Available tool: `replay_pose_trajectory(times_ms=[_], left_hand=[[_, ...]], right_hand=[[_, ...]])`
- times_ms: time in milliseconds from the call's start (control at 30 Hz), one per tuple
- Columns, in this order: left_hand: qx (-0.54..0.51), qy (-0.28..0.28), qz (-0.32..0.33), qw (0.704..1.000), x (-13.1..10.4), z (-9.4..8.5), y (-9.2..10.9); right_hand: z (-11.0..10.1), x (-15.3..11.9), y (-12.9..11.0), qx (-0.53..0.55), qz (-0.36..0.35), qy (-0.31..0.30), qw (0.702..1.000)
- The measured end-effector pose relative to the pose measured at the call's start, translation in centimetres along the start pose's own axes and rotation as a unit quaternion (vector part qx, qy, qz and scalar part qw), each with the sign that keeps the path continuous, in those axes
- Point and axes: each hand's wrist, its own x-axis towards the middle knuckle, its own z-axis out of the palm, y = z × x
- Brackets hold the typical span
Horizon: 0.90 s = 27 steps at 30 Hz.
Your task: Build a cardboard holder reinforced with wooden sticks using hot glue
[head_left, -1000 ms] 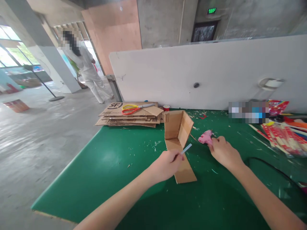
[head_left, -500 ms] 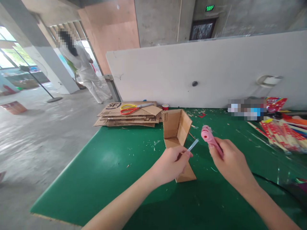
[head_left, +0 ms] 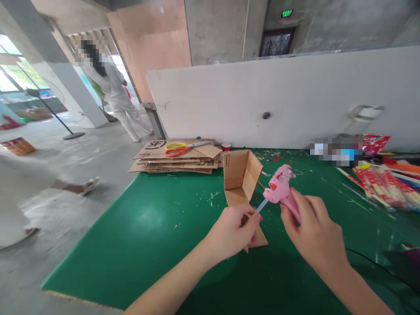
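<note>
Pinched in my left hand [head_left: 234, 229] is a translucent glue stick [head_left: 261, 205], whose far end meets the back of a pink glue gun [head_left: 282, 188]. My right hand [head_left: 316, 227] is wrapped round the gun's handle, and the nozzle points up and away. Behind my left hand a folded cardboard piece [head_left: 238, 173] stands on the green table [head_left: 157, 218], its upright panels at a corner and its lower part partly hidden by the hand.
Flattened cardboard [head_left: 151, 164] is stacked at the back left, with scissors [head_left: 179, 148] on top. Beside it sits a red roll [head_left: 225, 147]. Packets of sticks [head_left: 380, 186] lie at the right. A black cable runs at lower right. People are on the floor at left.
The glue gun has turned and moved left, and its back now meets the glue stick. Another person's leg and foot have come into view at the left edge.
</note>
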Motion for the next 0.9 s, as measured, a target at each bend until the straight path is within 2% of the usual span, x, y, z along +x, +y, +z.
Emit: replay_pose_trajectory(times_ms=[133, 267, 467, 600, 733, 833, 900], left_hand=[[-0.021, 0.003, -0.011, 1.0, -0.1, 0.2, 0.0], [-0.045, 0.008, -0.024, 0.999, -0.2, 0.3, 0.3], [-0.084, 0.0, -0.035, 0.996, 0.0, 0.2, 0.3], [-0.083, -0.036, -0.063, 0.994, 0.6, 0.2, 0.7], [-0.033, -0.054, -0.068, 0.996, 1.2, 0.6, 1.0], [0.032, -0.054, -0.054, 0.997, 0.9, 0.9, 0.6], [0.078, -0.048, -0.039, 0.995, 0.5, 1.1, 0.1]], right_hand=[[0.0, -0.2, -0.1, -0.01, -0.05, 0.069, 0.996], [-0.1, -0.4, -0.4, 0.003, -0.09, 0.113, 0.99], [0.4, -0.7, -0.5, 0.026, -0.08, 0.108, 0.991], [0.9, -0.6, 0.0, 0.034, -0.067, 0.1, 0.992], [2.1, 0.0, 2.5, 0.033, -0.037, 0.064, 0.997], [4.0, 1.2, 6.0, 0.024, 0.015, 0.036, 0.999], [5.7, 2.1, 8.7, 0.03, 0.047, -0.013, 0.998]])
